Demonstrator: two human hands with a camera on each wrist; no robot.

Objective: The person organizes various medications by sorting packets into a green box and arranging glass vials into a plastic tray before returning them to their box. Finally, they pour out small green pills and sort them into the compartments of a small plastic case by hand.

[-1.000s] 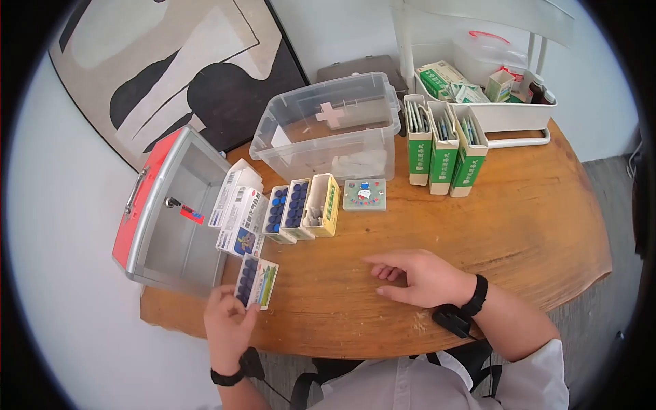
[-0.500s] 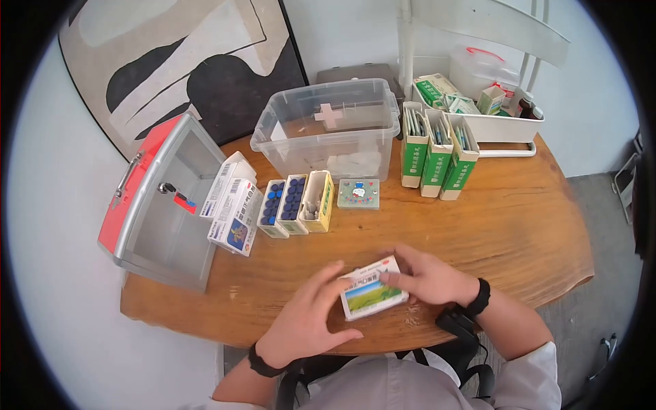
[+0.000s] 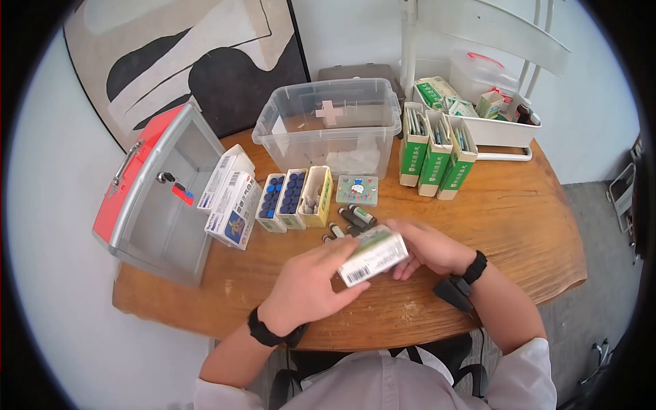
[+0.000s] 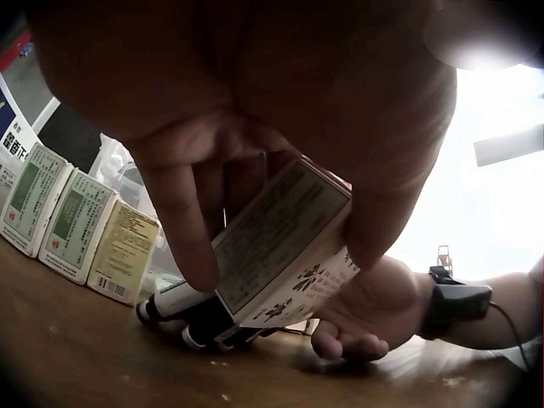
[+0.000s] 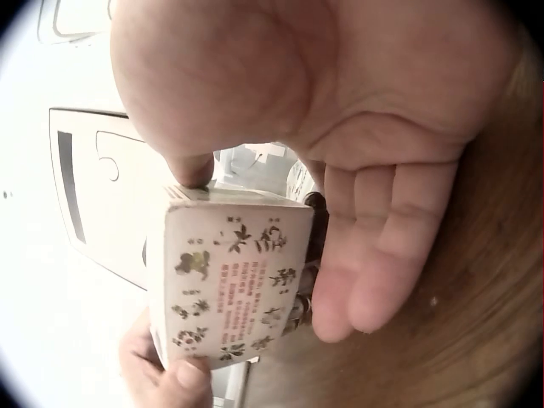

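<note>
My left hand (image 3: pixel 301 287) grips a small white and green medicine box (image 3: pixel 374 261), fingers on one side and thumb on the other. The box is tilted just above the table. Several dark vials with pale caps (image 3: pixel 353 216) lie on the wood beyond its far end; in the left wrist view, vials (image 4: pixel 200 327) show right under the box edge. My right hand (image 3: pixel 436 249) is at the box's right end. In the right wrist view its thumb (image 5: pixel 194 170) holds the box edge, while the lower fingers (image 5: pixel 374 280) stretch out beside it. The index finger is hidden.
Upright boxes of blue-capped vials (image 3: pixel 281 205) stand left of a patterned small case (image 3: pixel 357 190). White medicine boxes (image 3: pixel 232 212) lean by a red-lidded case (image 3: pixel 160 191). Behind are a clear bin (image 3: pixel 328 147), green boxes (image 3: pixel 435 160) and a white tray (image 3: pixel 506 130).
The box of vials came from the left side to the middle, between both hands. It has since been tipped, and loose vials now lie on the table.
</note>
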